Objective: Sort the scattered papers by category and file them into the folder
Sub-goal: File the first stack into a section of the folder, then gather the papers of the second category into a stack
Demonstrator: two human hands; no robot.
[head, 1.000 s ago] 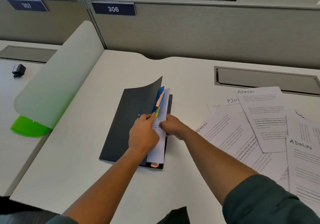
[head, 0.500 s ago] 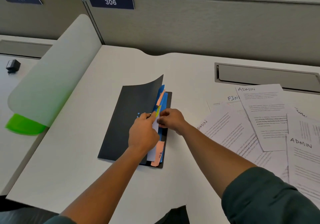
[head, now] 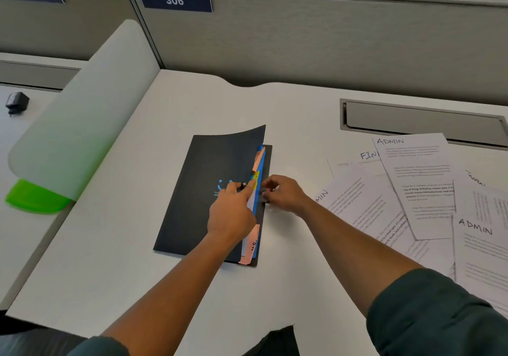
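A black folder (head: 198,190) lies in the middle of the white desk, its front cover slightly lifted at the far right corner. Blue dividers with orange and yellow tabs (head: 258,163) and a white sheet edge stick out along its right side. My left hand (head: 233,212) rests on the cover, with its fingers pinching the yellow tab and cover edge. My right hand (head: 283,193) is at the folder's right edge, fingers curled against the dividers. Scattered white papers (head: 417,185) headed ADMIN and FIN lie to the right.
A frosted divider panel (head: 82,124) with a green base (head: 33,199) stands on the left. A grey cable tray slot (head: 423,120) is set in the desk behind the papers. A black plug adapter (head: 16,102) lies on the neighbouring desk. Partition walls carry number signs.
The white sheet has slid into the folder and the cover has dropped lower. My right hand moved up along the folder's right edge. My left hand stayed on the cover.
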